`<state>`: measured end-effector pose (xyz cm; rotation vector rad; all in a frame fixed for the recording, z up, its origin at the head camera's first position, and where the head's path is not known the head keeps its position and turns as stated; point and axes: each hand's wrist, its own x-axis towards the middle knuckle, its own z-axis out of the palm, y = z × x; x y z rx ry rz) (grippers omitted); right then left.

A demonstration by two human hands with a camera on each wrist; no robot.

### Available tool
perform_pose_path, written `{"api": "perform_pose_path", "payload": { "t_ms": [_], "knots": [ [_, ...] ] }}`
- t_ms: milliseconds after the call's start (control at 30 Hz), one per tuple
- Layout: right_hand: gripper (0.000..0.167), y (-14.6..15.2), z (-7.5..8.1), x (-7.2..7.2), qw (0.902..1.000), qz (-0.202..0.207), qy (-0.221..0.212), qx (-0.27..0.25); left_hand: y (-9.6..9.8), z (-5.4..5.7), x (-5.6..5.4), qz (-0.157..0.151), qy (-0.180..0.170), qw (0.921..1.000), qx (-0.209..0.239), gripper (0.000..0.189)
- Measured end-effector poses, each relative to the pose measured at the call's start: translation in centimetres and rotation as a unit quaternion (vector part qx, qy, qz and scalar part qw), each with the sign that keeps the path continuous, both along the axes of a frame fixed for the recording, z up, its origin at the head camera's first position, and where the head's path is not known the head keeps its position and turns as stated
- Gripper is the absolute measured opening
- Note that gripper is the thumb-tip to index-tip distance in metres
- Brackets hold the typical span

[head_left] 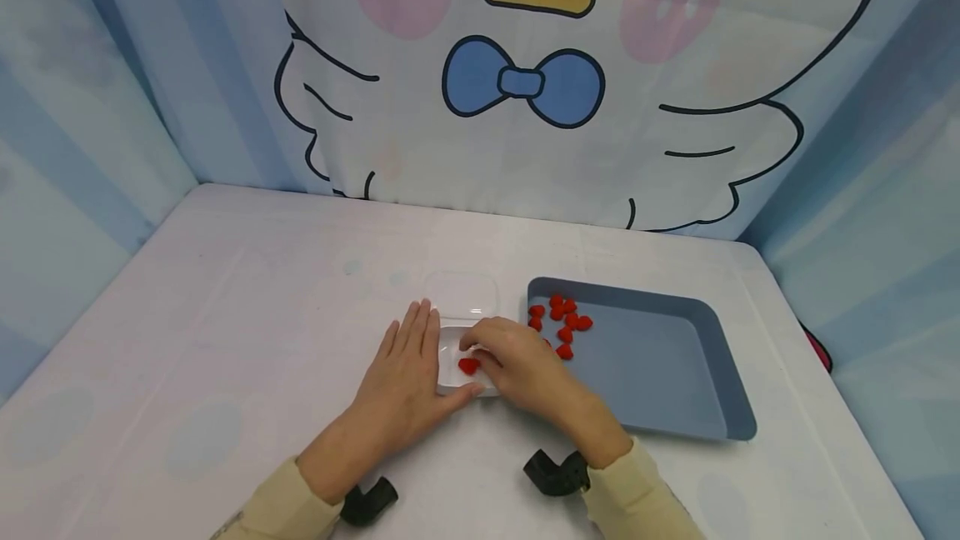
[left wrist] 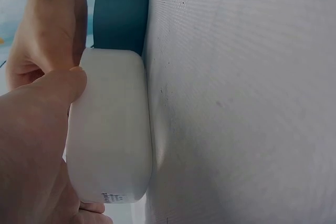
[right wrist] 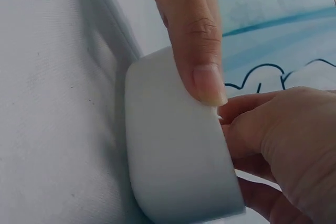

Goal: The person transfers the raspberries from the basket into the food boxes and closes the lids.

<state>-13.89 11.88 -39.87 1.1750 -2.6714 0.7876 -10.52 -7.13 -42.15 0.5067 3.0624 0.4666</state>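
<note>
A small white box (head_left: pixel 446 377) stands on the table, its clear lid (head_left: pixel 463 297) spread out behind it. A red heart-shaped piece (head_left: pixel 468 366) shows inside. My left hand (head_left: pixel 397 394) lies along the box's left side with straight fingers, and its thumb (left wrist: pixel 73 83) touches the near rim. Reaching in over the right side is my right hand (head_left: pixel 528 365), fingers bent, thumb and index fingertips right at the heart piece. I cannot tell whether it pinches the piece; both wrist views have the box wall (right wrist: pixel 173 145) hiding the inside.
To the right, a blue-grey tray (head_left: pixel 652 373) stands close beside the box, with several red heart pieces (head_left: pixel 570 321) gathered in its left end. A printed curtain (head_left: pixel 525 165) borders the table's back. Black wrist mounts (head_left: pixel 555 473) sit under both wrists.
</note>
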Motion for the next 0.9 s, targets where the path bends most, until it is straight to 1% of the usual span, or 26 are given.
{"api": "perform_pose_path", "payload": {
  "t_ms": [167,300,400,500,633,767,900],
  "knots": [
    [0.019,0.7,0.7,-0.3,0.9983,-0.023,0.015,-0.051,0.1,0.0,0.1,0.004,-0.004,1.0,-0.005,0.111],
    [0.02,1.3,0.8,-0.7,0.9964,-0.032,0.033,-0.071,0.2,0.0,0.1,0.005,-0.001,1.0,-0.007,0.111],
    [0.019,1.7,1.0,-0.8,0.9953,-0.048,0.043,-0.073,0.2,-0.1,0.0,0.007,0.001,0.9999,-0.008,0.112],
    [0.018,2.2,1.3,-0.9,0.9939,-0.062,0.043,-0.08,0.3,-0.1,0.0,0.01,-0.002,0.9999,-0.007,0.112],
    [0.02,2.8,1.5,-1.1,0.9916,-0.073,0.051,-0.094,0.2,-0.1,0.0,0.011,-0.005,0.9999,-0.001,0.112],
    [0.022,3.3,1.4,-1.3,0.9897,-0.084,0.066,-0.095,0.2,-0.1,0.0,0.009,-0.004,1.0,0.001,0.112],
    [0.021,3.7,1.5,-1.4,0.9892,-0.099,0.06,-0.09,0.1,-0.1,0.0,0.008,-0.002,1.0,0.003,0.113]
  ]
}}
